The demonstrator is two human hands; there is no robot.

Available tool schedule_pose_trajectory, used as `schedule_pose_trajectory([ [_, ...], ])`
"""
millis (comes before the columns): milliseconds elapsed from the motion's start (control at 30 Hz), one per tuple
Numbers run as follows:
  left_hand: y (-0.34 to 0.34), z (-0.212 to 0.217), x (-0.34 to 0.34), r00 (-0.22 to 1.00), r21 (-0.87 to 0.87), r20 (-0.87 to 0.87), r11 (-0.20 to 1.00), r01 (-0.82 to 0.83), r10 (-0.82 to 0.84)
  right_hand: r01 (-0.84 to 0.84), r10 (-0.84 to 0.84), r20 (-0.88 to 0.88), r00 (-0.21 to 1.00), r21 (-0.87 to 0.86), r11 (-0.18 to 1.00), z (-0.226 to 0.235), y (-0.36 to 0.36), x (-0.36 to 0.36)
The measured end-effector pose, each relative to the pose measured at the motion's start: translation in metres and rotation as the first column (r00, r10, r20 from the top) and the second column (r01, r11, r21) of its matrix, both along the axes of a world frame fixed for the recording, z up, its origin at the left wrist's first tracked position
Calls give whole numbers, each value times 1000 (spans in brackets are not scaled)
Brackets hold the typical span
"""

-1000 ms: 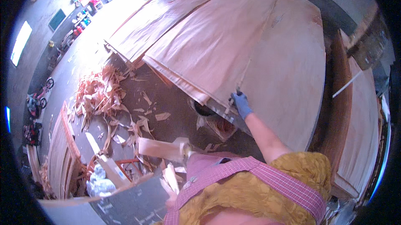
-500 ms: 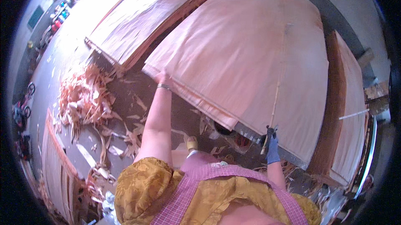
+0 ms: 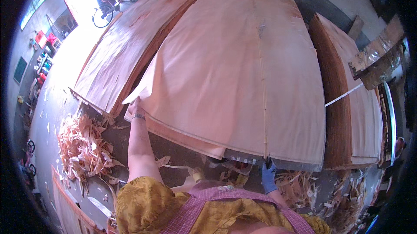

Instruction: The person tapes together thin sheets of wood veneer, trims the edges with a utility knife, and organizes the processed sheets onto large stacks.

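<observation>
On the floor [image 3: 118, 147] at far left, a heap of veneer scraps [image 3: 84, 149] is spread beside the near end of the left veneer stack [image 3: 130, 43]. To the right of that stack, the near left corner of the top veneer sheet [image 3: 195, 73] is gripped by the bare left hand [image 3: 136, 103], whose forearm is stretched forward. The corner is lifted and folded back over the sheet; the rest lies flat on the middle stack, whose layered edge [image 3: 182, 140] is exposed below the fold. From both hands, the sheet is spread forward, its long axis apparently running away from the near edge toward the far edge. Right of the sheet's middle, a thin bamboo-like rod [image 3: 263, 82] is laid along that same axis, its near end brought to the near edge. That end appears to be held in the closed fingers of the gloved right hand [image 3: 268, 175]; whether the sheet's edge is pinched too cannot be told. The lifted corner is thus reached by the left hand alone, while the rod is nearer the right, which is kept closer to the body. Farther right, the right veneer stack [image 3: 367, 103] is left untouched.
</observation>
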State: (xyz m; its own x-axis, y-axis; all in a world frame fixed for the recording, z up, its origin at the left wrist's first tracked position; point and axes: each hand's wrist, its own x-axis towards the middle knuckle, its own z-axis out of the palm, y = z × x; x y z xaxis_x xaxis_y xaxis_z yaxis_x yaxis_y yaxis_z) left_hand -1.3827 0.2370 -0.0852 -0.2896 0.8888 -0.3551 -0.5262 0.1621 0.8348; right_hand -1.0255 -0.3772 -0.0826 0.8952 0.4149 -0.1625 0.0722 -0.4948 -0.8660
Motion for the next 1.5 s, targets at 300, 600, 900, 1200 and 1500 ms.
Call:
schedule_pose_trajectory([
  [300, -121, 126, 263, 414, 331, -904, 781, 530, 102, -227, 240, -147, 960, 101, 969, -36, 11, 75],
  [600, -329, 132, 519, -122, -81, -991, 484, 871, 52, -33, 242, -601, 761, 337, 941, 29, -1, 132],
  [900, -458, 101, 632, -284, -276, -959, 186, 943, 19, -238, 236, 173, 956, -7, 971, 32, -14, 146],
  [1200, -493, 100, 663, -149, -153, -987, 58, 987, -55, -441, 610, 582, 537, -423, 792, 15, 38, 197],
  [1500, -491, 107, 659, -128, -126, -991, -51, 991, -36, -47, 245, -368, 897, 472, 881, 20, 50, 224],
])
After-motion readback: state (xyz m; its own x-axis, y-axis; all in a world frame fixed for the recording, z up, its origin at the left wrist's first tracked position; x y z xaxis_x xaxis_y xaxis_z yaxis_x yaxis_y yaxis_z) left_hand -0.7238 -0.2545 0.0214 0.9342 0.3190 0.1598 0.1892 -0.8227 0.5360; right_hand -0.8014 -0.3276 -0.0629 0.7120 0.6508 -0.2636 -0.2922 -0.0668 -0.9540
